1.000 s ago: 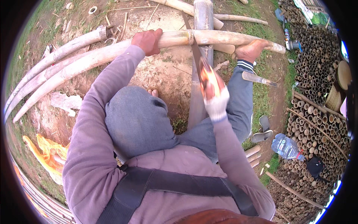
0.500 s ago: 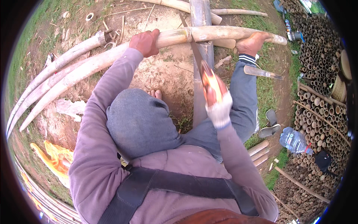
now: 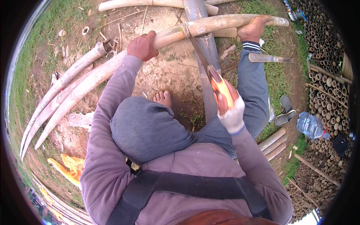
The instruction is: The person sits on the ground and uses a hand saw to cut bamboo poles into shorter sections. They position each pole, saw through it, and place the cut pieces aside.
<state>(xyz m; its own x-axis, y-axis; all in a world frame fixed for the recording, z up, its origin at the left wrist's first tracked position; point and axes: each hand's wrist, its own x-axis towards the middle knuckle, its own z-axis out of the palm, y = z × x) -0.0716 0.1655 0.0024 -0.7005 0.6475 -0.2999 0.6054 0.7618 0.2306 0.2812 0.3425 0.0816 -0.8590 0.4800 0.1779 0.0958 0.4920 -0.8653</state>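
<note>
Both our hands stay clamped: left hand on the bamboo pole, gloved right hand drawing the saw back toward frame centre, deepening the cut.

Mauve hooded sweatshirt, black harness straps, grey trousers, white knit glove on the right hand.

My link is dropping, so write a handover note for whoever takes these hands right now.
Left hand: bare, gripping the pale bamboo pole.
Right hand: gloved, holding the hand saw by its orange handle.
A bare foot presses the pole's far end; the pole crosses a grey pole.
Done: blade set on the pole.
Left: pole is in one piece; cut depth hidden.
</note>
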